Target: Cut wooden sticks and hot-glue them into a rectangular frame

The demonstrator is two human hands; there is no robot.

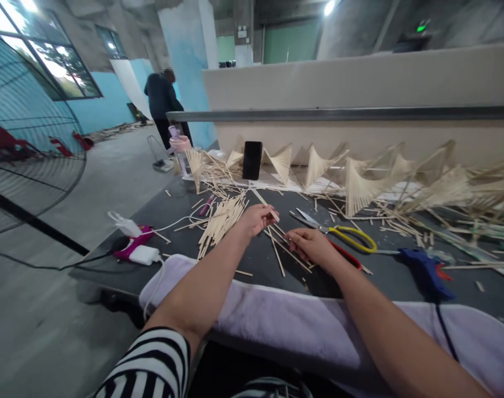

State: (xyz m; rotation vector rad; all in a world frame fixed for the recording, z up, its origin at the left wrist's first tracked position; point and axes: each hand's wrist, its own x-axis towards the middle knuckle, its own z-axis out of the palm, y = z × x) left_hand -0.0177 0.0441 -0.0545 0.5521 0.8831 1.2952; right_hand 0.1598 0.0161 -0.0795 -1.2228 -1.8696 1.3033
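My left hand (pixel 258 219) is closed on a thin wooden stick (pixel 258 196), which sticks out past the fingers toward the back of the table. To its right, my right hand (pixel 308 244) has its fingers pinched together low over the table; whatever they hold is too small to make out. Loose sticks (pixel 278 257) lie crossed beneath and between the hands. A thick pile of sticks (pixel 224 221) lies left of my left hand. Scissors (pixel 353 236) with yellow and red handles rest beside my right hand, partly hidden under the wrist.
A blue glue gun (pixel 426 273) lies at the right. Twisted stick models (pixel 360 179) line the back, with a black phone (pixel 252 160) standing among them. A magenta power strip (pixel 136 243) with cables sits at the left edge. Far left, a person (pixel 163 102) stands.
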